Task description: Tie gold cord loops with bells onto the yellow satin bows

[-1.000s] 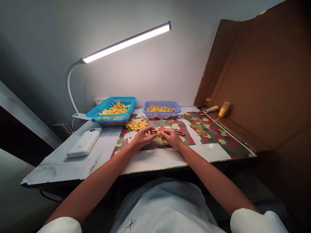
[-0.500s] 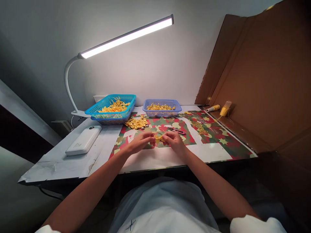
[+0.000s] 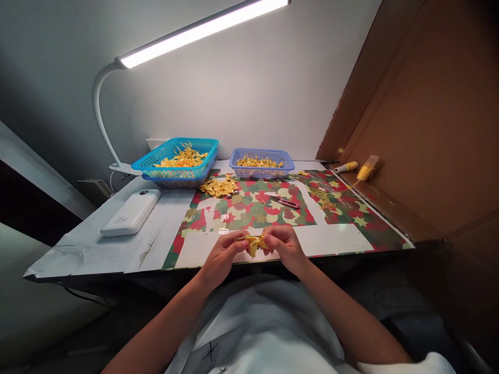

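Observation:
Between my hands, at the table's front edge, is a yellow ribbon bow [image 3: 254, 246] with a gold cord along its top. My left hand [image 3: 225, 254] pinches its left side, thumb towards me. The right side is pinched between the thumb and fingers of my right hand [image 3: 287, 246]. Beyond them, thread snips [image 3: 285, 201] lie on the camouflage-patterned sheet [image 3: 241, 221], with a loose bit of thread beside them. A pile of yellow bows [image 3: 218, 187] lies further back on the left, two small dark round pieces next to it.
A turquoise basket [image 3: 175, 170] of yellow bows and cords is stacked at the back left. A purple basket [image 3: 263, 170] with similar pieces stands to its right. Also here: a white power bank [image 3: 131, 212], a lamp [image 3: 202, 31], gold cords [image 3: 322, 199], a yellow thread spool [image 3: 367, 169] and a cardboard panel [image 3: 421, 104].
Both hands have come back towards my body with the bow, from over the patterned sheet to the table's front edge. The view has tilted down slightly.

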Demonstrator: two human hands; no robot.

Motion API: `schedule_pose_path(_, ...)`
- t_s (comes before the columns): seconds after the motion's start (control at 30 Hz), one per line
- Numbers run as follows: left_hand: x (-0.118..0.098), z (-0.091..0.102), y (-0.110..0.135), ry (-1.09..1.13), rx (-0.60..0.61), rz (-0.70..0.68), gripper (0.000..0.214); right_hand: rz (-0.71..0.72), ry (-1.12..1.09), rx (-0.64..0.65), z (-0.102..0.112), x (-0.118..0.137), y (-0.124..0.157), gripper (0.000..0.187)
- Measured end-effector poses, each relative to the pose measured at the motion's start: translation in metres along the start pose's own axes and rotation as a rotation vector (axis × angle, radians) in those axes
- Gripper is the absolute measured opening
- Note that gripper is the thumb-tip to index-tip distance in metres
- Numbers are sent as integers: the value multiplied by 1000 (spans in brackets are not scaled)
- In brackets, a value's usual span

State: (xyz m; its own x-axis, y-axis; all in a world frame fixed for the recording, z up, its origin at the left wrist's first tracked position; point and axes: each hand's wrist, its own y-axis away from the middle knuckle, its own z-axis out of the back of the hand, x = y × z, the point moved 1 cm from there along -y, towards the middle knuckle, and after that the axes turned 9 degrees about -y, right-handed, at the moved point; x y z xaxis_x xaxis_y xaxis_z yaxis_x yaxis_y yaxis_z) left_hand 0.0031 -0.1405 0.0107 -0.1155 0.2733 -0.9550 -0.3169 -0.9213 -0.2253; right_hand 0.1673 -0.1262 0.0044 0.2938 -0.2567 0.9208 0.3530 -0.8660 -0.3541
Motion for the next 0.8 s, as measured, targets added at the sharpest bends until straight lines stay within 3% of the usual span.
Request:
schedule_pose_path(0.2,6,-5,6,80,-25,103,24,-85,-86,-1,-3,-6,5,35)
schedule_pose_path(0.57,-3,-3,6,-181,-48,-71,32,125,265,8,0,2,7,32)
schedule_pose_path(0.8,-1,0,0,-287,-96,-109,31,98,271,-45,1,2,4,31)
